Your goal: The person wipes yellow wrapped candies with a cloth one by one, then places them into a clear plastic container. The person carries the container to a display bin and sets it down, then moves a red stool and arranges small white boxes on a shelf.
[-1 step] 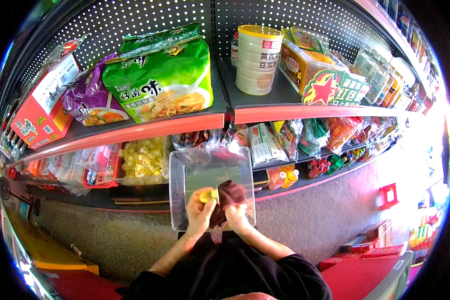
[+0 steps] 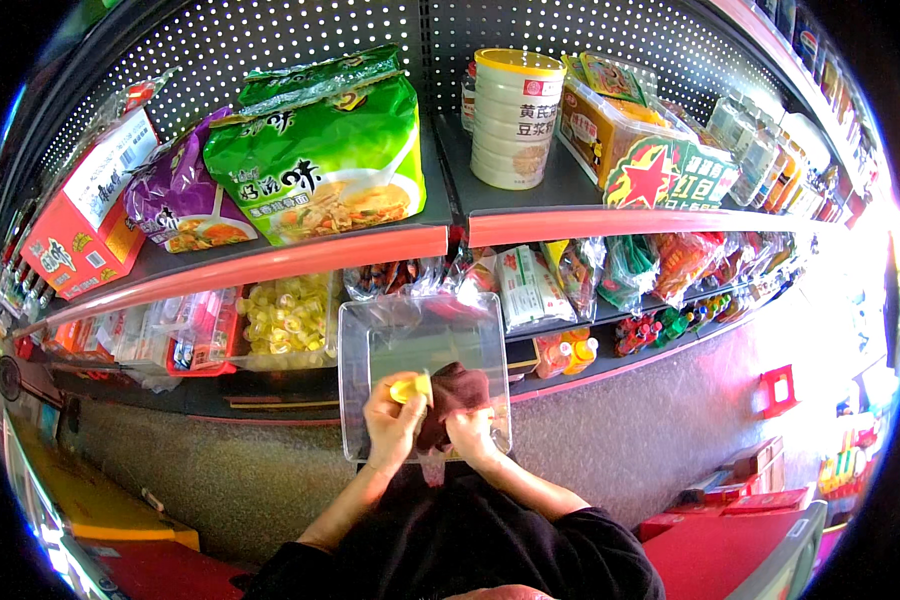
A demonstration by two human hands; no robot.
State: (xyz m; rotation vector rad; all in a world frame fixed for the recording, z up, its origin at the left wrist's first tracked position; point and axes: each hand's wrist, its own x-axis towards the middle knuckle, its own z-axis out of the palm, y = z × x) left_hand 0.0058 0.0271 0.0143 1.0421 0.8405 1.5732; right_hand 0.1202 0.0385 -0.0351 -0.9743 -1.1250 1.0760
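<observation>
Above a clear plastic bin (image 2: 354, 350), my left hand (image 2: 394, 428) pinches a small yellow cup (image 2: 406, 388), which looks like a jelly cup. Beside it, my right hand (image 2: 472, 434) grips a dark brown cloth (image 2: 460, 388) that is bunched up over the fingers. The cloth's left edge lies close to the cup; I cannot tell whether they touch. Both hands are over the near half of the bin, and its far part shows no contents. Several similar yellow cups (image 2: 288, 318) fill another clear container on the lower shelf, to the left.
The upper shelf in front carries a green noodle pack (image 2: 320, 160), a purple pack (image 2: 185, 190), a red box (image 2: 80, 235) and a tall can (image 2: 516, 120). Its red front edge (image 2: 610, 225) juts out beyond the bin. Bagged goods (image 2: 532, 290) fill the lower shelf. A red crate (image 2: 776, 391) stands on the floor at right.
My left hand has shifted slightly left and tilted the yellow cup, so it sits a little farther from the cloth. My right hand keeps its hold on the cloth.
</observation>
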